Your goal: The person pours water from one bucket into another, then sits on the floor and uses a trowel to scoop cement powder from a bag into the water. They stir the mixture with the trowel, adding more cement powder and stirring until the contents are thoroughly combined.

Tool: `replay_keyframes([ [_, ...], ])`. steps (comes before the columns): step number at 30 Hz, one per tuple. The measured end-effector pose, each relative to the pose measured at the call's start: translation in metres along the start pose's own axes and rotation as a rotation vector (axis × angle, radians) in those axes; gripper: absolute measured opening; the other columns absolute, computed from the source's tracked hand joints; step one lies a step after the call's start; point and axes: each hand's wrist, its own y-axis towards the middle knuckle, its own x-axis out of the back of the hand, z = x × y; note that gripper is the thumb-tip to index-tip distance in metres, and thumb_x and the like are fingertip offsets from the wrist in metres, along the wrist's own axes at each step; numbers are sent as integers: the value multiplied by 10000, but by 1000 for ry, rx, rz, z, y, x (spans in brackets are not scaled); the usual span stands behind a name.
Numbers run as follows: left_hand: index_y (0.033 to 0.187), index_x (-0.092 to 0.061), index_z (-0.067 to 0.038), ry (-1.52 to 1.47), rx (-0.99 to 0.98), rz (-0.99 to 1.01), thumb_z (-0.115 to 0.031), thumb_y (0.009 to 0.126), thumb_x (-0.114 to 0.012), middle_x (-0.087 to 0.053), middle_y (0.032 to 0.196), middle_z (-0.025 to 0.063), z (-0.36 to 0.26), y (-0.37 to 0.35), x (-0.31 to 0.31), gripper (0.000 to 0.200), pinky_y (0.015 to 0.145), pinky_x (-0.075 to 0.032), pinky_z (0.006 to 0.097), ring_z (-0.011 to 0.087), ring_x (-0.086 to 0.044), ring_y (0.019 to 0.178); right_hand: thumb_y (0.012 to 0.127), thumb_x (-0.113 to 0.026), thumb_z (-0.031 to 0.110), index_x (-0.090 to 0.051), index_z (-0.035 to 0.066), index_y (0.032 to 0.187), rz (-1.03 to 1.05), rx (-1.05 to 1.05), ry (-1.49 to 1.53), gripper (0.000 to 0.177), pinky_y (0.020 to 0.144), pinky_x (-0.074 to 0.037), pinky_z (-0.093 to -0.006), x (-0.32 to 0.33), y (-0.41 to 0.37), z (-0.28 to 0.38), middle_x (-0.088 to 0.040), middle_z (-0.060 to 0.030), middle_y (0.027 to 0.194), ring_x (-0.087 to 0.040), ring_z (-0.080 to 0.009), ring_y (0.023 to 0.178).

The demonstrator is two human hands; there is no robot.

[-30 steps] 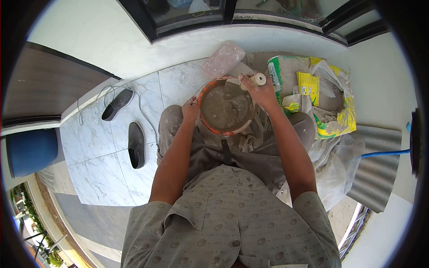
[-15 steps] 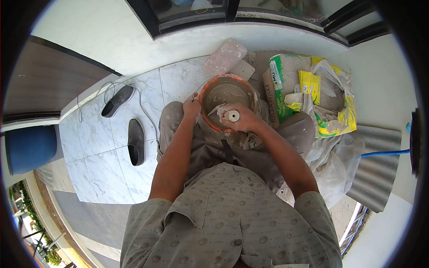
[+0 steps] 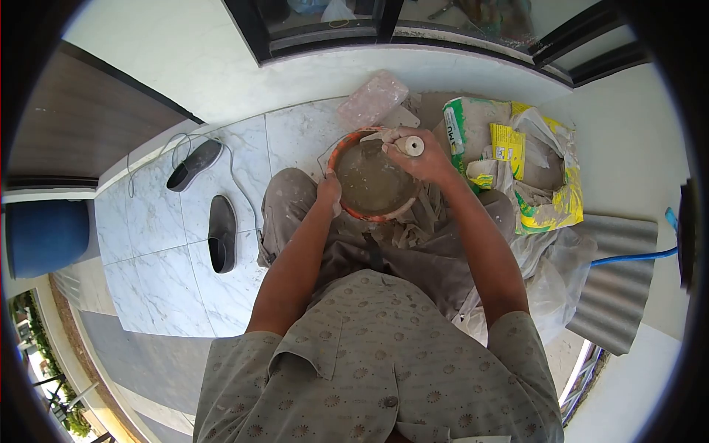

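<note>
Left hand (image 3: 329, 190) fingers pinch the rim of the heavy, sloppy bowl (image 3: 367, 218); right hand (image 3: 425, 159) fingers wrap the stiff trowel (image 3: 410, 145).

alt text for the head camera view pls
Seen from above, a person's left hand grips the rim of an orange bowl of grey mortar between their knees, while the right hand holds a trowel at its far edge. A cement bag lies to the right, two shoes to the left.

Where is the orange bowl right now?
The bowl sits upper centre in the head view, between the person's knees; the left hand grips its left rim, the right hand holds a tool at its far rim.
</note>
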Motion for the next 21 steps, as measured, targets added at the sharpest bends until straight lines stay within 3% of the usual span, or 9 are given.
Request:
replay_keyframes([
  [2,1427,-249,38,44,-15,-20,-478,1001,-329,-368,1433,186,-6,-7,-1,673,1032,-371,531,329,-413,1297,834,-689,148,-647,27,875,-23,72,27,134,690,-486,-271,-18,8,-34,-651,-45,774,-579,-86,726],
  [5,1435,-234,35,-4,36,68,-476,1004,-320,-349,1448,187,10,29,12,674,1041,-358,534,335,-396,1311,787,-691,156,-641,27,860,-164,149,-19,156,688,-507,-302,-41,-2,-81,-653,-73,762,-636,-155,715],
  [8,1432,-236,37,-3,37,26,-479,1005,-319,-341,1454,190,-7,-9,0,675,1051,-350,533,341,-394,1313,779,-692,179,-661,32,859,-204,-40,-20,170,682,-515,-312,-42,-15,-76,-670,-89,766,-657,-176,717],
  [11,1428,-246,39,3,56,6,-473,1006,-318,-354,1448,188,-5,-1,1,667,1053,-351,531,337,-403,1306,776,-690,191,-683,37,859,-186,-136,-85,175,682,-521,-319,-40,-31,-72,-686,-100,777,-666,-184,712],
  [17,1406,-288,48,-60,55,70,-463,1009,-321,-377,1435,183,2,11,4,648,1047,-374,487,313,-430,1280,773,-690,208,-693,43,848,-145,-255,-119,181,681,-524,-322,-40,-51,-65,-694,-104,775,-671,-191,707],
  [21,1408,-300,19,-83,3,16,-452,1013,-315,-392,1419,177,-7,-9,-3,615,1043,-383,475,311,-448,1258,775,-720,250,-686,18,859,-25,-268,-92,249,715,-518,-309,-23,-35,-34,-681,-85,754,-643,-145,710],
])
